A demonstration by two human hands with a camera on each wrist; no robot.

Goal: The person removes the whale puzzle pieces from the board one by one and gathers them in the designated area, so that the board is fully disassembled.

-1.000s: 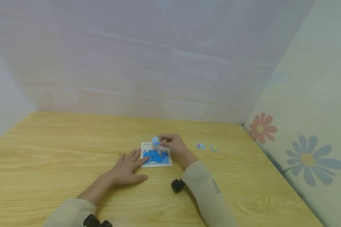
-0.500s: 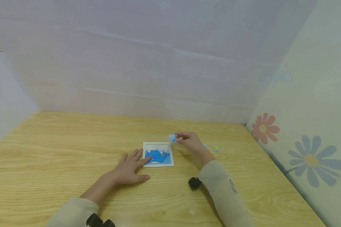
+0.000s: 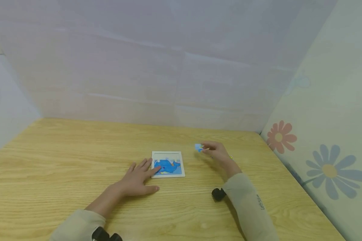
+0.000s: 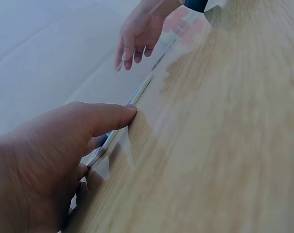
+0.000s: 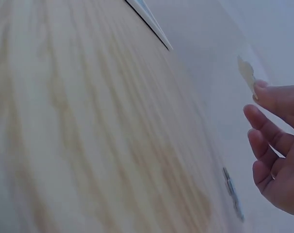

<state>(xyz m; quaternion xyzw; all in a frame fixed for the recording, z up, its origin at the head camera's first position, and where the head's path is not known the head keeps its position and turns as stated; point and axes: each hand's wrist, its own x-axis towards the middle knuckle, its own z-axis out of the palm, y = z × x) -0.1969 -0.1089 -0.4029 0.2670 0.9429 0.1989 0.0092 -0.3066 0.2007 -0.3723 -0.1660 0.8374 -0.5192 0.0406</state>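
In the head view a white-framed jigsaw board (image 3: pixel 183 169) lies flat on the table, with a blue whale picture filling its lower part and a pale bare strip along the top. My left hand (image 3: pixel 135 180) rests at its left side, fingers spread, the index finger touching the whale. Right of the board, my right hand (image 3: pixel 216 152) pinches a light blue jigsaw piece (image 3: pixel 198 147) between thumb and fingertips, above the table. The right wrist view shows this jigsaw piece (image 5: pixel 246 72) edge-on, its pale back towards the camera.
A loose piece with a yellow flower (image 3: pixel 231 157) lies beyond the right hand, mostly hidden by it. Jigsaw pieces (image 5: pixel 233 194) on the table also show edge-on in the right wrist view. A pale back wall and a flower-patterned right wall (image 3: pixel 335 100) border the wooden table (image 3: pixel 78 144).
My right hand has moved from over the board to the right with the jigsaw piece in its fingers, now covering most of the loose pieces. The left hand stays at the board.
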